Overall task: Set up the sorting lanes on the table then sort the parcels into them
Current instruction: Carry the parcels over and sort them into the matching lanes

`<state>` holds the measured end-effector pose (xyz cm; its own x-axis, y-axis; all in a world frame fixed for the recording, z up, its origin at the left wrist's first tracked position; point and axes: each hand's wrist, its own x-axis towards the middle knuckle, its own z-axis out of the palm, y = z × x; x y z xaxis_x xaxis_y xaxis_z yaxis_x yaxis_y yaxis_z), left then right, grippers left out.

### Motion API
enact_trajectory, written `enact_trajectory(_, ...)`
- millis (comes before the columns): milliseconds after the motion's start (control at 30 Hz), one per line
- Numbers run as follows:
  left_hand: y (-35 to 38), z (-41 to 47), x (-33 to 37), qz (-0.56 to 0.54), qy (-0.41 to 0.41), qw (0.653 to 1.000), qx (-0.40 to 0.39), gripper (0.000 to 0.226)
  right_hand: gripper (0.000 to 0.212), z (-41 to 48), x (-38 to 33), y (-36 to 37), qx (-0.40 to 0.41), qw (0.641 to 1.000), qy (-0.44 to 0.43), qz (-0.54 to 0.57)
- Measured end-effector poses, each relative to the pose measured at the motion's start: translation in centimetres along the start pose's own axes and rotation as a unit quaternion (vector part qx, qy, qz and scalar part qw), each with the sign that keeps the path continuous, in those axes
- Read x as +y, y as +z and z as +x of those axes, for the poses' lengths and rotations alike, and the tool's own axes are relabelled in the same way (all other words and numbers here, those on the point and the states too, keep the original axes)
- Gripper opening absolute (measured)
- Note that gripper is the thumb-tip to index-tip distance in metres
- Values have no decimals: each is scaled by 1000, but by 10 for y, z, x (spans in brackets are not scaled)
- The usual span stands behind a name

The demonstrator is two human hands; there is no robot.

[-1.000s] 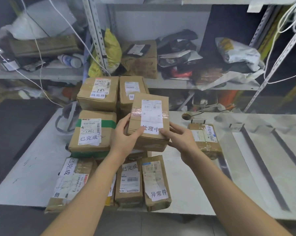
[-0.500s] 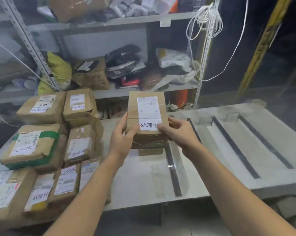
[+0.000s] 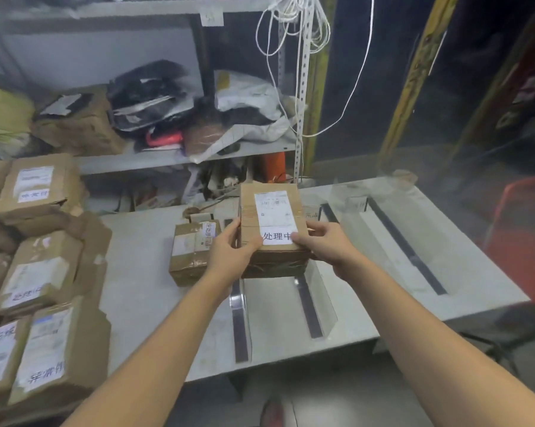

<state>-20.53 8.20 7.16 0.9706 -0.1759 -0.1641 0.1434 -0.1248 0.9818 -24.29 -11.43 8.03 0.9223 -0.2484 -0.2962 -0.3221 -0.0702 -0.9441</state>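
The left hand (image 3: 229, 251) and right hand (image 3: 324, 245) are clamping the 处理中 parcel (image 3: 272, 229) between them at its near corners, thumbs on top, apparently carrying it clear of the table (image 3: 143, 288). The taped cardboard box is looking rigid and fairly light, with tape bands that are probably slick, so bare cardboard on the opposite side walls is offering the surest hold. One second parcel (image 3: 192, 251) is lying just left of the grip, at least five stacked parcels (image 3: 38, 272) are sitting far left of it, and at least three lane dividers (image 3: 309, 306) are showing below and right of it.
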Motion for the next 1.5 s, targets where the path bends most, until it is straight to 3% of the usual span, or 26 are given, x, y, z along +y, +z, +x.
enact_trajectory(200,20,59,-26,-4,-63,998,-12,57,38,61,25,-2,10,997,66,-36)
enact_trajectory(433,32,113,-54,-9,-137,990,27,51,33,126,46,16,29,987,122,-100)
enact_trajectory(833,55,145,-82,65,-220,970,82,38,25,156,61,37,55,969,140,-197)
enact_trajectory(1000,54,150,-90,128,-207,968,61,47,24,158,60,42,65,948,144,-277)
enact_trajectory(1133,51,151,-87,173,-147,973,33,55,28,155,65,48,56,941,133,-306)
enact_trajectory(1300,34,153,-76,117,-125,985,2,65,40,148,55,48,53,946,92,-305)
enact_trajectory(1367,20,150,-66,108,-118,987,6,70,38,144,48,46,53,946,68,-311)
enact_trajectory(1500,-11,133,-37,160,-63,984,46,74,58,129,29,46,26,938,2,-345)
